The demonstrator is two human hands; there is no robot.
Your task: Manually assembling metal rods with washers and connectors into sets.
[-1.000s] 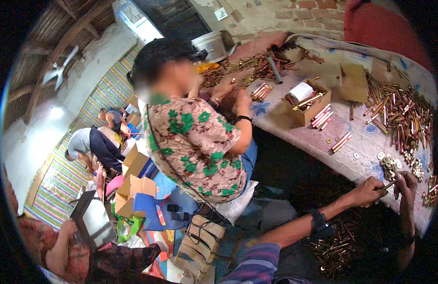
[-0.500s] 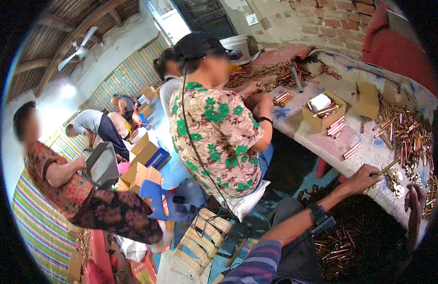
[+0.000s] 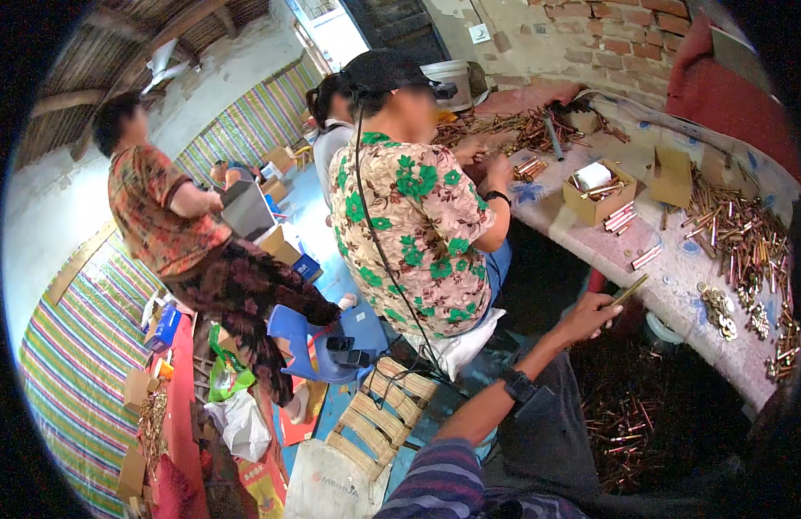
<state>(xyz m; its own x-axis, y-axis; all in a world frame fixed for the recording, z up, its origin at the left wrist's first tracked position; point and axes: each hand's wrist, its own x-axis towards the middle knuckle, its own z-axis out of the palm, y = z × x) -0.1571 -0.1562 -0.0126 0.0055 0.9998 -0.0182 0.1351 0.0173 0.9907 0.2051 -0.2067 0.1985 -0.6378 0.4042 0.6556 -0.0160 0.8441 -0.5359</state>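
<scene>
My left hand (image 3: 586, 318) is closed around one end of a slim brass-coloured tube (image 3: 630, 290). The tube's free end points up and to the right, off the near edge of the table. A dark watch is on that wrist, below a striped sleeve. Past the hand, on the cloth-covered table (image 3: 547, 227), lie a small pile of round metal pieces (image 3: 719, 310) and a short row of shiny tubes (image 3: 647, 257). A large heap of copper-coloured tubes (image 3: 731, 221) spreads over the table's right side. My right hand is not in view.
An open cardboard box (image 3: 598, 206) holding tubes and a white roll stands on the table. A person in a flowered shirt (image 3: 409, 233) sits at my left, handling tubes. More tubes (image 3: 621, 424) lie below the table. A slatted wooden stool (image 3: 383, 406) and blue chair (image 3: 318, 350) stand at left.
My left hand has drawn back from the table to the left, still gripping the tube. My right hand has left the view. The standing person at left is now more upright and turned away.
</scene>
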